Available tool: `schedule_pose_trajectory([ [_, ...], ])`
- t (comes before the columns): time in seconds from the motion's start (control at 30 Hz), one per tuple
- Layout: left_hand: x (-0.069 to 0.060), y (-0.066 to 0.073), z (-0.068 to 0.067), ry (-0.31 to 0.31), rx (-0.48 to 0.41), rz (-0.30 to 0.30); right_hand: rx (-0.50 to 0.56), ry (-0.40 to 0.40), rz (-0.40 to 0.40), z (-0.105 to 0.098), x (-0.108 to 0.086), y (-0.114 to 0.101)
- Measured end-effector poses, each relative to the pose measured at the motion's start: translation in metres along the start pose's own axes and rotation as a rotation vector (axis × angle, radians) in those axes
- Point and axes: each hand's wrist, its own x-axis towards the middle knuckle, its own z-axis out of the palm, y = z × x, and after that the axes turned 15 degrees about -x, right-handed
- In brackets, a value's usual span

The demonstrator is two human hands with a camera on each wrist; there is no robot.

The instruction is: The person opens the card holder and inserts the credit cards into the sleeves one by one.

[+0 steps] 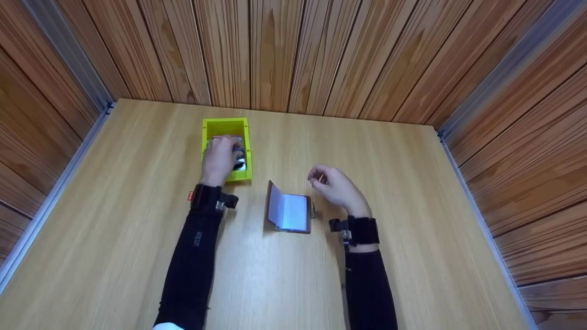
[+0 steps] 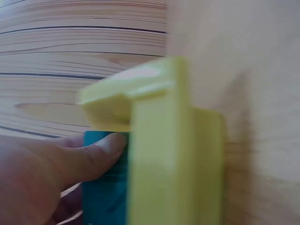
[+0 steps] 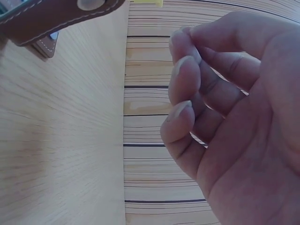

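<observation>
My left hand [image 1: 219,158] reaches into a yellow-green plastic bin [image 1: 225,125]. In the left wrist view, that hand pinches a flat teal card [image 2: 105,197], its thumb on the face and its fingers behind, beside the bin's wall [image 2: 159,164]. A brown card holder [image 1: 293,211] lies spread on the table, its left cover raised and pale sleeves showing. Right of the holder, my right hand [image 1: 341,190] hovers with loosely curled fingers and nothing in them. The holder's leather strap with a snap button [image 3: 61,21] shows in the right wrist view.
Several flat cards or packets [image 1: 239,162] lie in the bin, partly covered by the left hand. Wood-panelled walls [image 1: 270,55] enclose the light wooden table [image 1: 275,275] at the back and sides, with metal rails along the side edges.
</observation>
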Motion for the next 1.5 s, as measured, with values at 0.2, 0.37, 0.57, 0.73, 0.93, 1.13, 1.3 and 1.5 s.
schedule_pose_trajectory([
  [0.2,-0.017,0.04,-0.027,0.184,-0.263,-0.047,0.003,-0.003,-0.01,-0.002,-0.001,-0.002],
  [0.37,-0.035,0.076,-0.035,0.151,-0.502,-0.149,0.007,-0.013,-0.015,-0.003,-0.001,-0.003],
  [0.57,-0.049,0.089,-0.013,-0.102,-0.623,-0.333,0.013,-0.058,-0.005,-0.002,-0.003,-0.003],
  [0.73,-0.058,0.086,0.016,-0.267,-0.617,-0.435,-0.003,-0.103,-0.007,0.002,0.001,-0.007],
  [0.93,-0.062,0.078,0.036,-0.312,-0.49,-0.444,-0.035,-0.152,-0.039,0.009,0.005,-0.014],
  [1.13,-0.065,0.064,0.038,-0.295,-0.355,-0.525,-0.046,-0.273,-0.035,0.018,0.006,-0.018],
  [1.3,-0.068,0.055,0.039,-0.344,-0.298,-0.59,-0.081,-0.368,0.044,0.026,0.006,-0.018],
  [1.5,-0.067,0.053,0.04,-0.426,-0.273,-0.6,-0.109,-0.389,0.167,0.028,0.005,-0.015],
])
